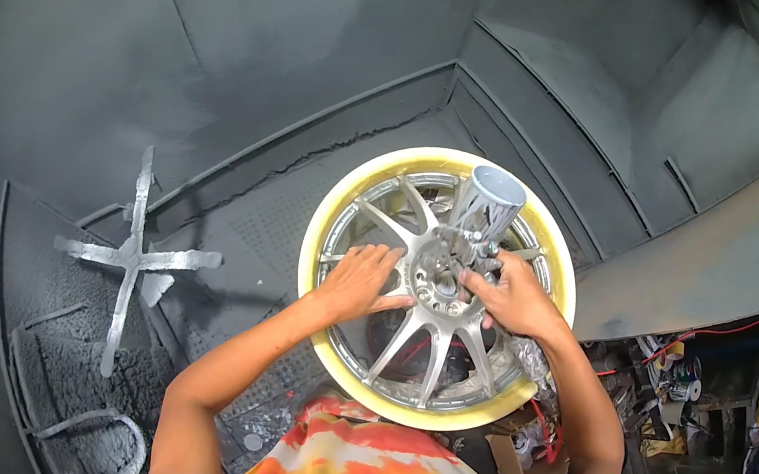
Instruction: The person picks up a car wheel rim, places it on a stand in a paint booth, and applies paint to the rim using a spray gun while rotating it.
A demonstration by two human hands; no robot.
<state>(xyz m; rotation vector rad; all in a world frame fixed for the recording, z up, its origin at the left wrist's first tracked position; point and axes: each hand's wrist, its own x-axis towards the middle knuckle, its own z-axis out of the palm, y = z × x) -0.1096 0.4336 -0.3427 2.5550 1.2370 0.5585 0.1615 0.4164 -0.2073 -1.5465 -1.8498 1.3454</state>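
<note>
A silver multi-spoke car wheel with a yellow band around its outer lip sits in front of me, its face toward me. My left hand lies on the spokes left of the hub, thumb and fingers apart. Over the right side of the hub, my right hand is closed around a spray gun with a grey, paint-streaked cup on top. The gun's body and trigger are partly hidden by my fingers, and its nozzle is hard to make out.
Grey paint-coated panels enclose the far side and left. A cross-shaped metal stand is at the left, above a curved bar. A cardboard box and red hose lie below the wheel. Cluttered shelves stand at right.
</note>
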